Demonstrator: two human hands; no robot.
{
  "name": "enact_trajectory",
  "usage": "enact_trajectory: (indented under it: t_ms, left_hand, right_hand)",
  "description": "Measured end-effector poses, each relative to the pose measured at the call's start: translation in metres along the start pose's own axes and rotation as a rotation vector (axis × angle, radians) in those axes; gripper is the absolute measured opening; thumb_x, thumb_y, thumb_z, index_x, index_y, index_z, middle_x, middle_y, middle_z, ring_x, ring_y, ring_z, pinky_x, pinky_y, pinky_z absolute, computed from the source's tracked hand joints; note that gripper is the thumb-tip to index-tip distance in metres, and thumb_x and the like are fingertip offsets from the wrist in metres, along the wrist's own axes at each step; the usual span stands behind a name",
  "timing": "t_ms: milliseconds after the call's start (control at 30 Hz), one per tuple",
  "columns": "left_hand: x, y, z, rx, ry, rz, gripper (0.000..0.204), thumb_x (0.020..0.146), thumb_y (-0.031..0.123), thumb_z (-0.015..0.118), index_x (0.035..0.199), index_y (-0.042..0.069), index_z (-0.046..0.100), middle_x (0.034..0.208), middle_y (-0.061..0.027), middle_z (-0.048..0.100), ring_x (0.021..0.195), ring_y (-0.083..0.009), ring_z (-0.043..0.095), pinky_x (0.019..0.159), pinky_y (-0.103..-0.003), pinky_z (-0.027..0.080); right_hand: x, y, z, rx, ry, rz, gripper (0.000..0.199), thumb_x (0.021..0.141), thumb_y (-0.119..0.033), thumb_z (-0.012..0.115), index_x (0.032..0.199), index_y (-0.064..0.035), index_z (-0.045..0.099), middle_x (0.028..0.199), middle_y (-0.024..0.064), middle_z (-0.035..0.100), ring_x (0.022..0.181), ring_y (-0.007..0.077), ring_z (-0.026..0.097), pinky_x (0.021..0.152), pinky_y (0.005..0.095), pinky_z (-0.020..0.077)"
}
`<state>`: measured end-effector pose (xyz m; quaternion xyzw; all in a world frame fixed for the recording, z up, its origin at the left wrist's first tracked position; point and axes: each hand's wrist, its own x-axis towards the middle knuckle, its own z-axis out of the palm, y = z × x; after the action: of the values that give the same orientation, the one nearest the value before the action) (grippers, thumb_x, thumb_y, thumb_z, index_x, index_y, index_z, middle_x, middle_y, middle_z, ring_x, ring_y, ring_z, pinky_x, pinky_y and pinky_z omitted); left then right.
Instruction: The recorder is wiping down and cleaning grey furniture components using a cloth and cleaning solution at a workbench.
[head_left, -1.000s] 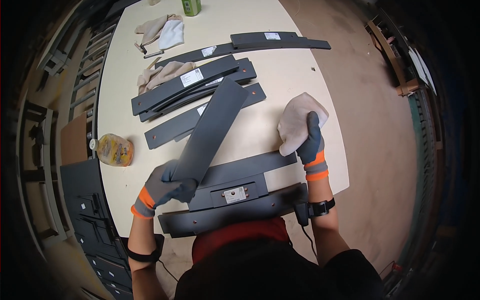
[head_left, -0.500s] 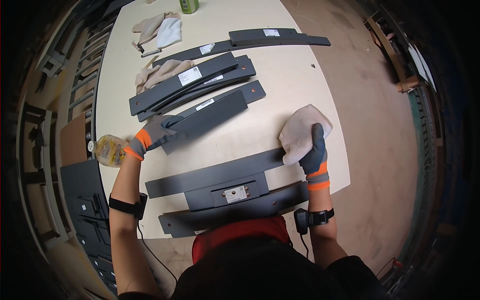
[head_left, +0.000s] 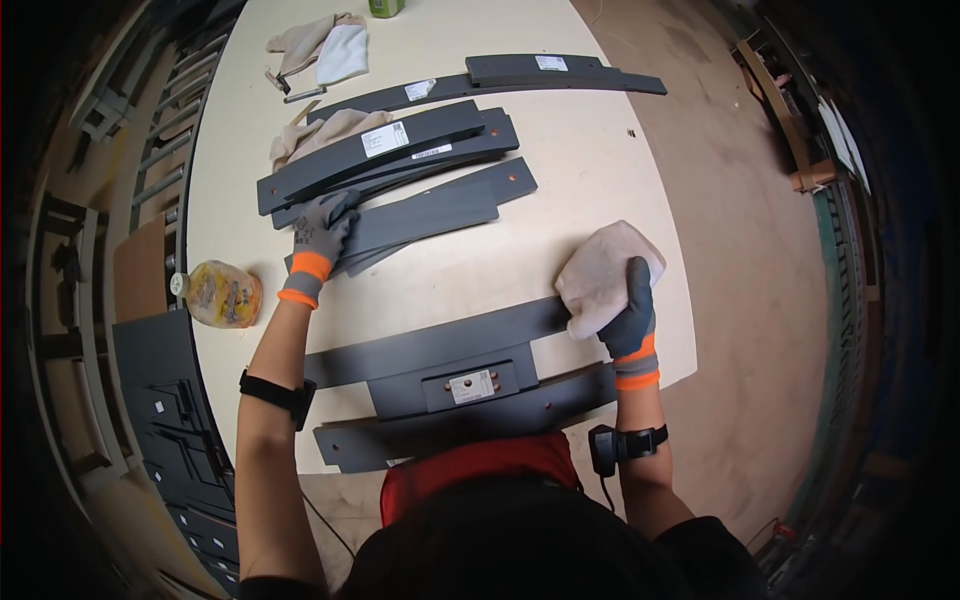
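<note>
My right hand (head_left: 630, 325), in a grey glove with an orange cuff, is closed on a bunched pale cloth (head_left: 607, 270) above the table's right side. Its thumb lies over the cloth. My left hand (head_left: 325, 228), gloved alike, rests at the left end of a dark grey board (head_left: 430, 217), its fingers loosely bent and partly hidden. That board lies across another dark board (head_left: 515, 178). Just beyond my left hand is a pile of curved dark boards (head_left: 440, 122) with a white label on top. Nearest me lies a long dark strip (head_left: 430, 335) beside a labelled dark piece (head_left: 510, 375).
A curved dark board (head_left: 350, 445) lies at the table's near edge. At left stands a clear bottle of yellowish liquid (head_left: 225, 294). Farther off are more curved boards (head_left: 510, 72), cloths (head_left: 343, 55) and a green container (head_left: 386, 7). Dark panels (head_left: 160, 370) stand left of the table.
My left hand has moved away from me toward the pile. The board it held has turned and shifted left, covering the lower board's label. My right hand keeps the cloth almost still.
</note>
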<state>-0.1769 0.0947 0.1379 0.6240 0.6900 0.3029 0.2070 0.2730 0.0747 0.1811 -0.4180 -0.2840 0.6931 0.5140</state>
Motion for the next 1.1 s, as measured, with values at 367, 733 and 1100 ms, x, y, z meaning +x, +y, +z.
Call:
enact_trajectory:
  t_ms: [367,733,1100]
  left_hand:
    - [-0.037,0.037,0.015,0.500,0.091,0.171,0.064,0.078,0.043,0.072,0.133,0.013,0.058,0.132,-0.0206,0.055,0.125,-0.0400,0.047,0.109,-0.048,0.033]
    - [-0.103,0.064,-0.009,0.273,0.668,-0.131,0.062,0.074,0.027,0.078,0.127,0.004,0.057,0.128,-0.0198,0.055,0.125,-0.0382,0.045,0.107,-0.049,0.034]
    - [-0.162,-0.091,-0.098,-0.348,0.754,-0.525,0.079,0.062,0.022,0.087,0.128,0.001,0.049,0.122,-0.0137,0.059,0.115,-0.0303,0.057,0.107,-0.041,0.039]
  right_hand:
    - [0.001,0.006,0.013,0.024,0.013,0.064,0.078,0.093,-0.061,0.046,0.135,0.0043,0.044,0.121,0.0117,0.055,0.109,0.0205,0.052,0.092,0.0309,0.0441]
    - [0.001,0.025,0.069,0.183,-0.180,0.266,0.079,0.090,-0.063,0.050,0.135,0.0017,0.042,0.121,0.0124,0.054,0.107,0.0238,0.054,0.089,0.0344,0.0460]
    - [0.010,0.078,0.217,0.336,-0.705,0.545,0.063,0.099,-0.052,0.044,0.138,-0.0024,0.041,0.129,0.0090,0.052,0.119,0.0193,0.049,0.103,0.0321,0.0387]
